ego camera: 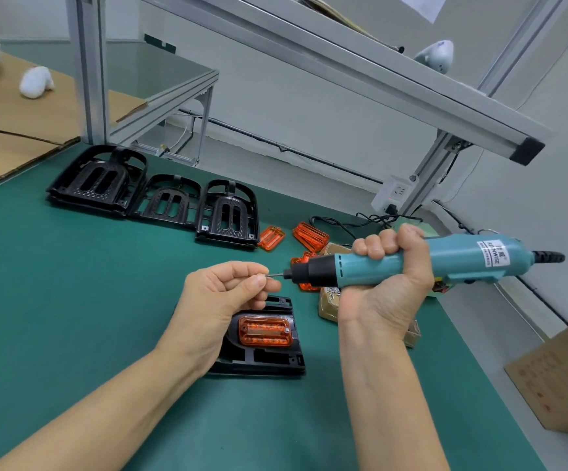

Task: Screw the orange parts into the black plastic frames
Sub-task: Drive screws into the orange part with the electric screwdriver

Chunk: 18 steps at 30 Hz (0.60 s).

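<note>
Pinching a tiny metal screw (261,275) against the teal screwdriver (411,261) bit

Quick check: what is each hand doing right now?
Left hand: pinching a small silver screw at the driver's bit.
Right hand: gripping the teal electric screwdriver.

Glossy translucent orange part (265,331), seemingly matt black frame (269,363)

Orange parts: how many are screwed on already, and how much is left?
One orange part sits in the near black frame, one screw showing at its right end. The left hand pinches a screw to the bit of the electric screwdriver gripped by the right hand. Spare frames and loose orange parts wait.
</note>
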### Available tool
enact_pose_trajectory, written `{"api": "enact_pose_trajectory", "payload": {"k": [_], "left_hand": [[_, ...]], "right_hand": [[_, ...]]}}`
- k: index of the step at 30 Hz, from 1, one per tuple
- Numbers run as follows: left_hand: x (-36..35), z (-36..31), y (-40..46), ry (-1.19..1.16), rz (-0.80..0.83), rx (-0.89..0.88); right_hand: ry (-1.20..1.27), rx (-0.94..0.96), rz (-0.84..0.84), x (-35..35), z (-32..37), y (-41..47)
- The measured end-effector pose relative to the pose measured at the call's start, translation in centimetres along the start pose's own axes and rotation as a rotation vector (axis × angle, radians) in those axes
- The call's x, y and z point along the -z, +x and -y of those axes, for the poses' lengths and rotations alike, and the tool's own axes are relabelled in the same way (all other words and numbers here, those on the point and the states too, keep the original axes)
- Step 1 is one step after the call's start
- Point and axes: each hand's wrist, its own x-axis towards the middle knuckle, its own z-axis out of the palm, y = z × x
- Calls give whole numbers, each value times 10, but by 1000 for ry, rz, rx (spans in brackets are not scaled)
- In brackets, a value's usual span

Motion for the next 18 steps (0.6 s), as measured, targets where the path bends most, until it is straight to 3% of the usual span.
{"api": "enact_pose_trajectory", "payload": {"k": [6, 18], "left_hand": [[-1, -4, 4, 112, 23, -19], [-1, -3, 3, 110, 44, -19]], "right_hand": [[14, -16, -11, 2, 4, 4], [25, -42, -35, 3, 4, 3]]}}
